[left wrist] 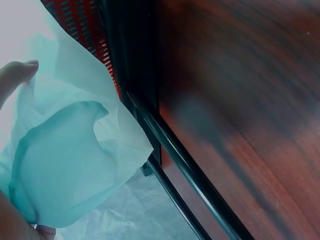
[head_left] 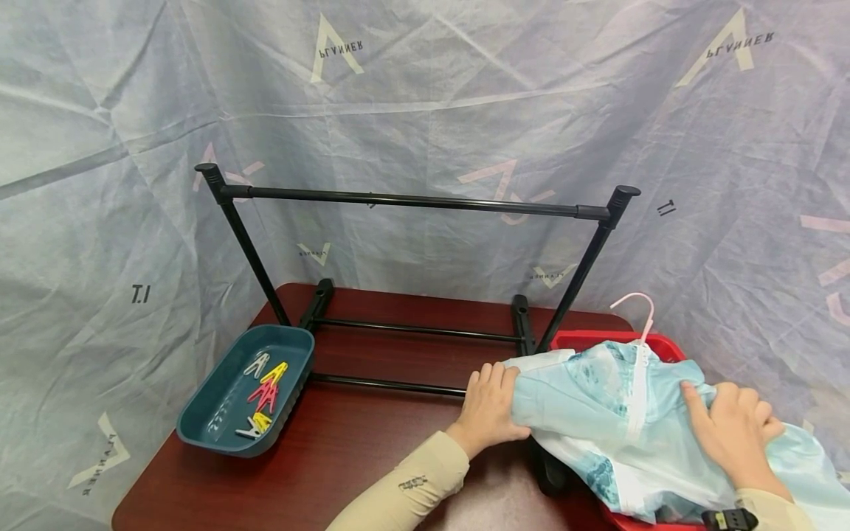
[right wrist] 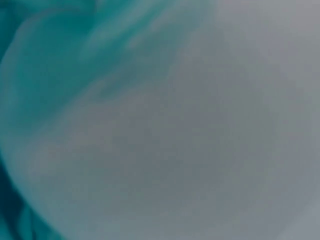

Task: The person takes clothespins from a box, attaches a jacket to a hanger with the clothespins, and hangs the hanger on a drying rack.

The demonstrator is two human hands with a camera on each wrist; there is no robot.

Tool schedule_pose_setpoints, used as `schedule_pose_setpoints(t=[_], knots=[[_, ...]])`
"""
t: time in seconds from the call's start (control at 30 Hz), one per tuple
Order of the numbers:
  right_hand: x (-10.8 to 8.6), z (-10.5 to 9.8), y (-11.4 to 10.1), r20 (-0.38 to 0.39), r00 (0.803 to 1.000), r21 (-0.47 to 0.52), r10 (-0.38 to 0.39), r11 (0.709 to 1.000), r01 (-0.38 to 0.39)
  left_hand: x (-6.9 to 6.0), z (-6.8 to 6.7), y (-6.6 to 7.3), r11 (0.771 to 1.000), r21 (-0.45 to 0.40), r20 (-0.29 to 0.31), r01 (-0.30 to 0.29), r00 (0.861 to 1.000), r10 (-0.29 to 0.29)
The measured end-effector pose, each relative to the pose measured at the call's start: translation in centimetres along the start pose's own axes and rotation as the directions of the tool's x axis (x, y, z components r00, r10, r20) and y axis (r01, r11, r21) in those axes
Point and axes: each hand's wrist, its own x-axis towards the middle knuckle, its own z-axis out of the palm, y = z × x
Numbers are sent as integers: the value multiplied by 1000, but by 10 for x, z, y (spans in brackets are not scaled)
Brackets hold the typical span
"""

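Pale-blue garment (head_left: pixel 591 420), pink hanger hook (head_left: pixel 651 310) above it, over red basket (head_left: pixel 669 348) by surface's (head_left: pixel 372 442) right edge. Left hand (head_left: pixel 490 411) pinches one side, right hand (head_left: pixel 736 431) the other; best tug evenly.

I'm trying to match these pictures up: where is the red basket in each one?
Head: lower right, the red basket is partly hidden by the light blue garment.
Left wrist: top left, a slotted red strip between the garment and the black rack.
Right wrist: not visible; blurred teal and pale cloth fills the picture.
Shared landmark: the rack, in the head and left wrist views.
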Motion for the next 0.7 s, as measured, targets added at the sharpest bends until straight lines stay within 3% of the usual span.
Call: schedule_pose_setpoints(t=[0.2,0.7], knots=[[-1,-2,-5,-21,999,12,28,1000,-28,1,-2,-1,1000,-10,17,6,1000,-6],[-7,-3,-8,-94,995,57,37,998,-32,1,-2,-3,998,-56,-34,14,999,-16]])
